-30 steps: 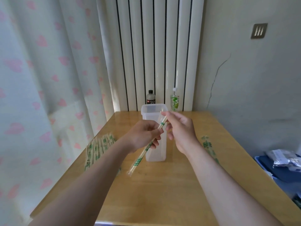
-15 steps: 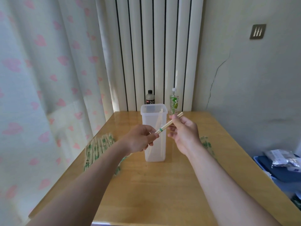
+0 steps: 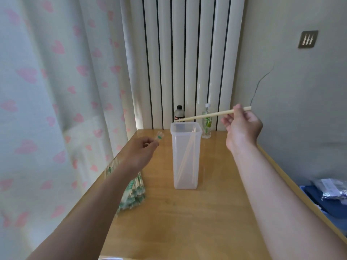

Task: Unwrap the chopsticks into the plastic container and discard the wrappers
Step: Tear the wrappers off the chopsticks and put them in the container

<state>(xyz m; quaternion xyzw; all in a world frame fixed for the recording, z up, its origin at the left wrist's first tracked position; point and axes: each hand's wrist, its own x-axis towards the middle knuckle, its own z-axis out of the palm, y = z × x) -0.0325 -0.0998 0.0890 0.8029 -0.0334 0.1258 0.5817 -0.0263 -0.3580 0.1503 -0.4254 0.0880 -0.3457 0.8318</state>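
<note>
A wooden table (image 3: pixel 187 222) fills a corner by a ribbed radiator (image 3: pixel 187 53) and a heart-print curtain (image 3: pixel 47 91). The plastic container (image 3: pixel 176 166) stands upright on it, with bare chopsticks (image 3: pixel 185 158) leaning inside. Up and right of the container, the right hand (image 3: pixel 242 126) pinches an unwrapped pair (image 3: pixel 206 115), its tip above the container's rim. Left of the container, the left hand (image 3: pixel 140 152) pinches a wrapper (image 3: pixel 159 136). Wrapped chopsticks (image 3: pixel 134 192) lie piled to the container's lower left.

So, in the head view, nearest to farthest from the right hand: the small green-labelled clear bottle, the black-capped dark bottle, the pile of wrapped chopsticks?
From the right hand:
1. Small green-labelled clear bottle, just left of it.
2. Black-capped dark bottle, further left.
3. Pile of wrapped chopsticks, left side of the wooden table.
</note>
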